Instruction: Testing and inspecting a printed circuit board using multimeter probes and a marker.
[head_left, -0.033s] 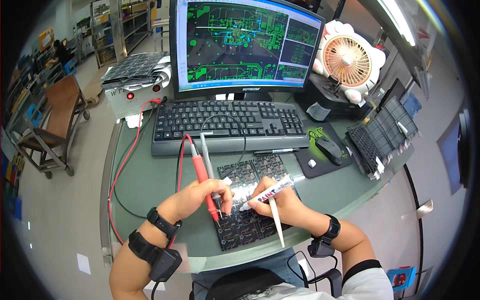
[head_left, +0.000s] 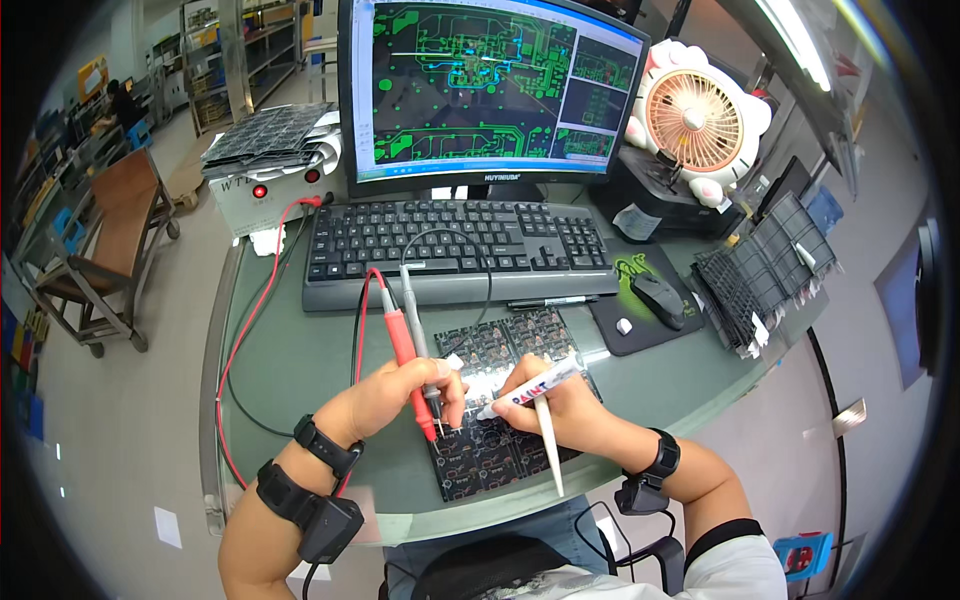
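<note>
My left hand (head_left: 395, 398) is closed round a red test probe (head_left: 404, 350) and a black-and-grey test probe (head_left: 416, 325), their tips pointing down at the near left of a dark circuit board panel (head_left: 480, 465). My right hand (head_left: 555, 405) grips a white marker pen (head_left: 545, 384) on a slant, its tip end low over the middle of the panel. A slim, pale pointed stick (head_left: 549, 450) also sits in the right hand, pointing toward me. Both hands cover part of the panel, and whether the tips touch it I cannot tell.
Behind the panel lie a black keyboard (head_left: 460, 245) and a monitor (head_left: 480, 90) showing a green board layout. To the right are a mouse (head_left: 657, 300) on its mat, racked dark boards (head_left: 765, 265) and a fan (head_left: 695, 120). Red and black leads run along the left from a box (head_left: 262, 205).
The marker pen's rear end has shifted slightly left and down, and the pale stick's point a little left. The left hand and probes look unmoved.
</note>
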